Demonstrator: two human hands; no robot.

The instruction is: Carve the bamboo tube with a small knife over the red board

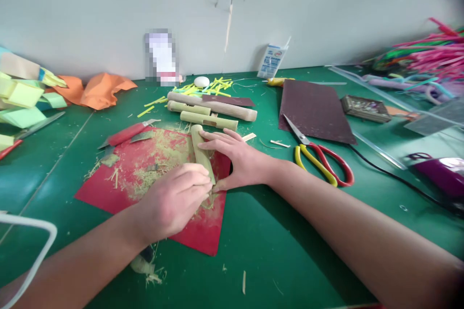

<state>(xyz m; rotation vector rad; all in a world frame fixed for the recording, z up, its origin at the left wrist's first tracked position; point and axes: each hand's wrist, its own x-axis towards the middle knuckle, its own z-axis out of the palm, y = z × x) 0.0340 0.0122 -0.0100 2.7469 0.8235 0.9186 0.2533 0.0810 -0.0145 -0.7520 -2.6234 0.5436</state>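
Note:
A piece of bamboo tube (203, 154) lies lengthwise over the red sheet (203, 234), which is strewn with shavings and dust. My right hand (241, 157) reaches across from the right, its fingers on the tube's upper part and its thumb by the near end, holding it. My left hand (181, 198) is closed in a pinch at the near end of the tube; anything between its fingers is hidden. Just beyond lie a short bamboo tube with a cut-out slot (224, 123), another short tube (177, 106) and a longer bamboo stick (232, 110).
Left on the sheet sits a red-handled knife (126, 134). Scissors (319, 154) and dark sandpaper (311, 108) lie to the right, near a purple glue gun (440, 174) with a cord. Yellow strips (217, 88), a drink carton (272, 61) and a phone (162, 58) are at the back.

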